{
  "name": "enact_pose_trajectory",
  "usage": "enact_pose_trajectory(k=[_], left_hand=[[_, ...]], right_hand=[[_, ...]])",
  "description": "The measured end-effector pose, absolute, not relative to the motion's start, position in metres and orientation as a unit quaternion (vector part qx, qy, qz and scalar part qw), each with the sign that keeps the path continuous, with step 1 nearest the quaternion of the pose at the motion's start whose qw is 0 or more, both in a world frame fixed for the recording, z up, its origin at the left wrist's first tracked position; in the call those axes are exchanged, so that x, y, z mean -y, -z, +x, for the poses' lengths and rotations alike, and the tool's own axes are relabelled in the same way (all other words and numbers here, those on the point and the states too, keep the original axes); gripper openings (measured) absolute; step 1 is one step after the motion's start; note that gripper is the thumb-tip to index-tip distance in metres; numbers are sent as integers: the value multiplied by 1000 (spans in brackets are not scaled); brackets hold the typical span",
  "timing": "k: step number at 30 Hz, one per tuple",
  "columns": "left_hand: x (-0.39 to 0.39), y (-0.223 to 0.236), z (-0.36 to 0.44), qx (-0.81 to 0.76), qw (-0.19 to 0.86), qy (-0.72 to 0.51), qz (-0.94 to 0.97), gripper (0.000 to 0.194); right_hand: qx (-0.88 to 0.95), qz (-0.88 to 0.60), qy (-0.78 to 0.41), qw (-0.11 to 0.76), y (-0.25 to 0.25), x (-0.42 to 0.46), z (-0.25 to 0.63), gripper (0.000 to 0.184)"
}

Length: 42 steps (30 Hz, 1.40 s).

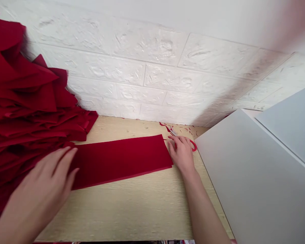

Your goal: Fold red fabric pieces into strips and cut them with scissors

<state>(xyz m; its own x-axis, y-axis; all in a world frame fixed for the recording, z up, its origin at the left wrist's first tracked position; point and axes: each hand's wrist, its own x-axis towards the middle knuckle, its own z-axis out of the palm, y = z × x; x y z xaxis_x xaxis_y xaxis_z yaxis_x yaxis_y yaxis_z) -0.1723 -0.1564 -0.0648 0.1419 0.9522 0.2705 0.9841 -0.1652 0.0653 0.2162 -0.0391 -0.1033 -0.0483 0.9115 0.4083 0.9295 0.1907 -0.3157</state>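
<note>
A flat red fabric strip (122, 159) lies lengthwise on the table, its lower edge showing more than one layer. My left hand (48, 176) is over the strip's left end, fingers stretched out and slightly apart, holding nothing. At the right end is my right hand (181, 154), thumb and forefinger apart, close to the fabric's short edge. Red-handled scissors (194, 145) lie partly beneath that hand. Their blades point toward the wall, and one handle loop shows beyond the knuckles; no grip on them is visible.
A large heap of folded red fabric (40, 95) rises on the left. Small red scraps (188, 129) litter the pale wooden table (122, 210) by the white brick-patterned wall (132, 71). A light grey box-like panel (254, 176) bounds the right side.
</note>
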Motion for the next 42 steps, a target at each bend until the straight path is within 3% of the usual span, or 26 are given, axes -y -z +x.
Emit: enact_pose_trajectory(k=[5, 11, 16, 21, 27, 34, 37, 42], left_hand=[[128, 65, -92, 503, 78, 135, -850, 48], [94, 83, -31, 436, -29, 79, -896, 66], [96, 99, -44, 464, -25, 82, -882, 68], [104, 110, -68, 508, -20, 82, -857, 66], [105, 112, -68, 514, -18, 90, -853, 64], [105, 111, -66, 515, -32, 101, -851, 63], [106, 104, -67, 519, -38, 119, -845, 59], [122, 74, -98, 617, 56, 158, -769, 46]], right_hand=[[733, -631, 6, 255, 102, 20, 204, 22], [728, -645, 86, 215, 98, 13, 208, 25], [685, -672, 79, 271, 97, 16, 225, 25], [748, -628, 26, 213, 99, 17, 218, 20], [750, -634, 63, 177, 99, 13, 210, 28], [584, -747, 107, 300, 99, 12, 228, 41], [633, -707, 95, 300, 93, 20, 215, 48], [724, -620, 130, 273, 89, 34, 187, 35]])
